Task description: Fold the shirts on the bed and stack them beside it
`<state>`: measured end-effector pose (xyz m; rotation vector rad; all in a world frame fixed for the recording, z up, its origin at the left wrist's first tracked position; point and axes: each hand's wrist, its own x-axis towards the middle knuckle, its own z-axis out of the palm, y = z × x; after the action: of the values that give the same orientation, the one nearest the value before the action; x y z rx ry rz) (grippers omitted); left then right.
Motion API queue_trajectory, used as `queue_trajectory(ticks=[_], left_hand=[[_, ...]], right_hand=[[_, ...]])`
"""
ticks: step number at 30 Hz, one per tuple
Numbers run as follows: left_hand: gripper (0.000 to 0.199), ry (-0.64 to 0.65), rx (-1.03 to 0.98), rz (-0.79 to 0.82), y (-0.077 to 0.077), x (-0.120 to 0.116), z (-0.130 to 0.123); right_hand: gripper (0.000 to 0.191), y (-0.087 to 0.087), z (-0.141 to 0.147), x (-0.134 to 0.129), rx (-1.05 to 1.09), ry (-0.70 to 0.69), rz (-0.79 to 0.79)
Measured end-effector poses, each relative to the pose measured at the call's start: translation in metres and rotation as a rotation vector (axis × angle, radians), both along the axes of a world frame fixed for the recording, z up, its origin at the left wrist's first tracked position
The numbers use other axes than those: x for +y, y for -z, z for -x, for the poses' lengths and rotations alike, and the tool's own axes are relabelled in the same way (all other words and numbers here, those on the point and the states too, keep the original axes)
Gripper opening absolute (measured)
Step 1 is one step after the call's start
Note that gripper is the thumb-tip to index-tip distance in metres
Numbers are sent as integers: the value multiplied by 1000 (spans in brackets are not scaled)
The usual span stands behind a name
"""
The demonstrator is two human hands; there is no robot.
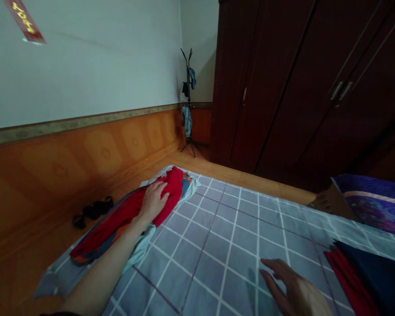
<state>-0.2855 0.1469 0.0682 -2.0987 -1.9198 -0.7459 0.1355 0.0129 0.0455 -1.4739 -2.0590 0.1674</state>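
My left hand [154,201] lies on a red garment [174,180] at the left side of the bed, its fingers slightly bent and spread over the cloth. That garment rests on a pile with blue and orange clothing and a pale blue-green cloth [141,250] showing at the edges. At the lower right, my right hand [294,289] hovers over the grey checked sheet [217,237] with thumb and fingers apart, holding nothing. To its right are folded clothes: a dark blue one [378,272] on top of a red one [349,276].
Dark shoes [94,210] stand on the floor left of the bed. A coat rack [188,92] with hats and cloth stands in the corner beside a dark wardrobe [270,87]. A cardboard box [337,199] and a purple patterned cover [375,204] are beyond the bed's right side.
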Motion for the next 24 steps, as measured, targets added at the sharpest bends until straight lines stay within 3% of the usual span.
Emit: queue_trajectory(ticks=[5, 9, 14, 16, 19, 20, 22, 24], left_hand=[[38, -173, 6, 67, -9, 17, 67], [22, -203, 16, 150, -15, 24, 85], [26, -170, 32, 81, -16, 10, 46], [28, -93, 41, 86, -8, 4, 22], [52, -39, 28, 112, 9, 5, -3], [49, -42, 11, 115, 12, 8, -7], [24, -51, -39, 116, 12, 14, -11], [10, -49, -108, 104, 2, 16, -13]], right_hand=[[36, 14, 52, 40, -45, -37, 159], [39, 32, 59, 54, 15, 2, 120], [38, 39, 51, 50, 170, -74, 141], [37, 37, 51, 48, 197, -85, 160], [36, 34, 51, 48, 203, -77, 159], [36, 33, 52, 49, 202, -78, 155], [35, 33, 52, 49, 200, -81, 153], [35, 33, 52, 49, 196, -81, 150]])
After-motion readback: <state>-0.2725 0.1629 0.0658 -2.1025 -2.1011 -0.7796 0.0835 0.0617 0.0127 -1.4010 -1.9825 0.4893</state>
